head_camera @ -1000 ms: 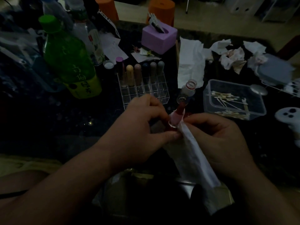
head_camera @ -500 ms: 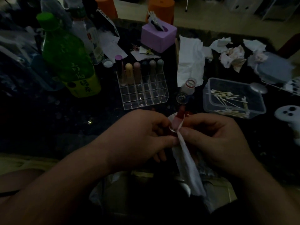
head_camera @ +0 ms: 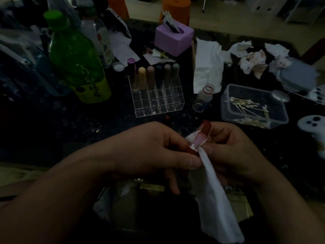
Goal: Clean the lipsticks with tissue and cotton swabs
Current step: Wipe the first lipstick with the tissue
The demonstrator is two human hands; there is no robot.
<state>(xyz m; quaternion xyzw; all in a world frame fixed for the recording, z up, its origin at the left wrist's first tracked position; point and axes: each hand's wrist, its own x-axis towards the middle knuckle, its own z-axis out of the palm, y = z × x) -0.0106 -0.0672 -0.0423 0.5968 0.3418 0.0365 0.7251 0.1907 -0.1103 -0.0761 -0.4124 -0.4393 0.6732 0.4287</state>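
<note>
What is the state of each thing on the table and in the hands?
lipstick: uncapped, red tip out, tissue round its tube.
tissue: top wrapped round the lipstick, rest hanging down.
left hand: grips the lipstick base.
right hand: pinches the tissue against the lipstick.
organizer: six capped lipsticks upright in the back row.
swab box: open, swabs inside.
green bottle: upright, capped.
used tissues: crumpled.

Left hand (head_camera: pixel 154 152) and right hand (head_camera: pixel 233 152) meet, fingers (head_camera: pixel 189 162) pinching.

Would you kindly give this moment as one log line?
left hand holds lipstick | right hand pinches tissue against it | swabs lie in box
</note>
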